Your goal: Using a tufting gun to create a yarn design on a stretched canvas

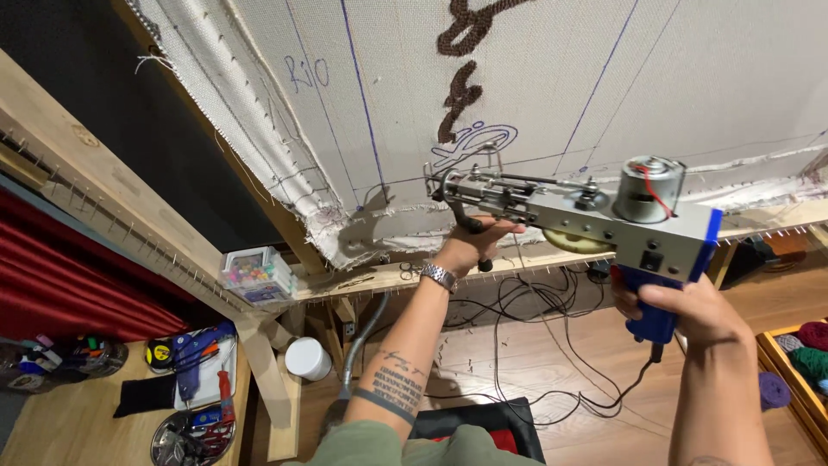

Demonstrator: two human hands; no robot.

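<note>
Nearest the camera, the right hand (690,306) is wrapped tight around the blue rear grip of a tufting gun (573,211), while the left hand (473,243) is closed on its black front handle. The gun is held up in the air in front of the wooden frame's (112,185) lower rail, its long axis running nearly level, needle end pointing left and slightly up toward the stretched cloth (690,78), close to a blue drawn outline near the cloth's lower edge. A dark brown tufted patch (461,34) sits higher on the cloth. A clear bead box (256,274) rests on the frame's lower left corner.
</note>
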